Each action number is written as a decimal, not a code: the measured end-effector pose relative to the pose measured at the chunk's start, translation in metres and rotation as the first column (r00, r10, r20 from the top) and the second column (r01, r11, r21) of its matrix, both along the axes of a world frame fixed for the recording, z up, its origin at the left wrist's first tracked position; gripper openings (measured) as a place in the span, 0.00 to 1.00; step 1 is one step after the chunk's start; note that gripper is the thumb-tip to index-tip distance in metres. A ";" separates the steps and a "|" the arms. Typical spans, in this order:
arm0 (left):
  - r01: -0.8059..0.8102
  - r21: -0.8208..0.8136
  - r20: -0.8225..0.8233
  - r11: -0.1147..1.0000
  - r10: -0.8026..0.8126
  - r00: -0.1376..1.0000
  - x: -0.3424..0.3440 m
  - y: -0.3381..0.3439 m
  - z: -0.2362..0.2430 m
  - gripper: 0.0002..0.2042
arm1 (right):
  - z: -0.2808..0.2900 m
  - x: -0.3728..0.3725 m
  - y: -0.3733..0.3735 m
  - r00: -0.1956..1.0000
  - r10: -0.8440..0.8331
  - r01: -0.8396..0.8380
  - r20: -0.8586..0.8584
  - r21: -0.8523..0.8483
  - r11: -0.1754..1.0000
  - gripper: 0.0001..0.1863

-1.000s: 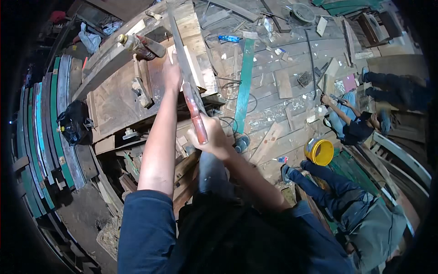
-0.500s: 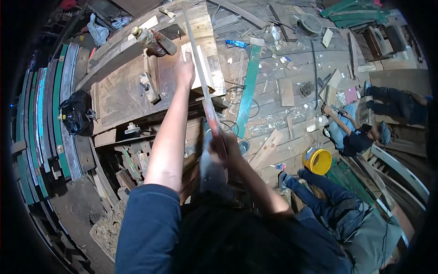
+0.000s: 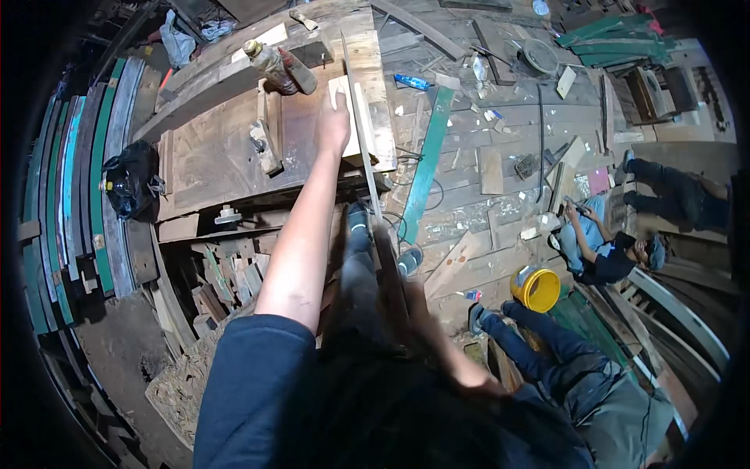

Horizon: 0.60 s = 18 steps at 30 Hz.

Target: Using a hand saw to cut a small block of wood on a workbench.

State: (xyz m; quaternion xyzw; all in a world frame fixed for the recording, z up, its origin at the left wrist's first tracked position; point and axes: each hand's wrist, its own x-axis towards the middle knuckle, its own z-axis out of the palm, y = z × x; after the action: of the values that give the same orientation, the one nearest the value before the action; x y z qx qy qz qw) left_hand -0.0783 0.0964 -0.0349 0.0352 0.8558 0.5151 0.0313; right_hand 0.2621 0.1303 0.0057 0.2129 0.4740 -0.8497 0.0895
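My left hand (image 3: 334,121) grips a pale board (image 3: 364,141) on the wooden workbench (image 3: 203,184), its thumb on top. A long saw blade (image 3: 358,117) lies along the board's right side, beside that hand. My right hand (image 3: 408,301), blurred and shadowed low near my body, is closed on the saw's handle end. Left of the board, two dirty bottles (image 3: 281,70) stand by a thick beam, and a wooden hand tool (image 3: 267,148) lies on the benchtop.
Planks (image 3: 117,234) and a black bag (image 3: 131,180) are at left. A green board (image 3: 426,164), cables and scraps lie on the plank floor. At right are a yellow bucket (image 3: 539,289), a crouched person (image 3: 609,262) and two other people's legs (image 3: 519,344).
My right hand has pulled the saw back toward my body and lower. My left hand stays on the board; the whole view has shifted slightly.
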 end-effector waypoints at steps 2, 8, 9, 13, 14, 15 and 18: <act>0.002 -0.005 -0.012 1.000 -0.002 1.000 -0.002 0.003 -0.001 0.23 | -0.013 -0.088 0.016 0.896 0.009 0.197 -0.443 0.416 0.888 0.07; -0.074 -0.006 -0.059 0.997 0.074 0.996 0.004 0.003 -0.004 0.25 | -0.025 -0.076 0.001 0.916 0.078 0.219 -0.394 0.652 0.725 0.07; -0.053 -0.001 0.034 0.999 0.053 0.998 0.012 0.017 0.015 0.25 | -0.047 -0.034 -0.003 0.970 0.053 0.094 -0.238 0.565 0.819 0.07; -0.071 -0.029 0.007 0.997 0.071 0.997 -0.004 -0.007 -0.014 0.26 | -0.008 0.076 -0.005 0.960 0.146 0.035 -0.241 0.619 0.785 0.03; -0.054 -0.017 0.013 0.998 0.054 0.998 0.000 0.001 -0.010 0.26 | 0.007 0.082 0.001 0.969 0.198 -0.060 -0.148 0.635 0.770 0.02; -0.043 0.039 0.004 0.998 0.043 0.999 0.003 0.009 -0.006 0.25 | 0.016 0.086 0.004 0.968 0.246 -0.156 -0.053 0.641 0.752 0.02; 0.016 0.008 0.067 1.000 -0.016 0.998 0.002 0.012 0.006 0.24 | -0.001 0.006 0.006 0.988 0.152 -0.134 0.006 0.504 0.853 0.05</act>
State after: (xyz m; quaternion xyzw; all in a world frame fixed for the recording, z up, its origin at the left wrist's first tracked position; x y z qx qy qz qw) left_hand -0.0765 0.1086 -0.0294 0.0247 0.8520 0.5191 0.0641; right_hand 0.2682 0.1360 0.0051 0.1783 0.6949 -0.6913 0.0858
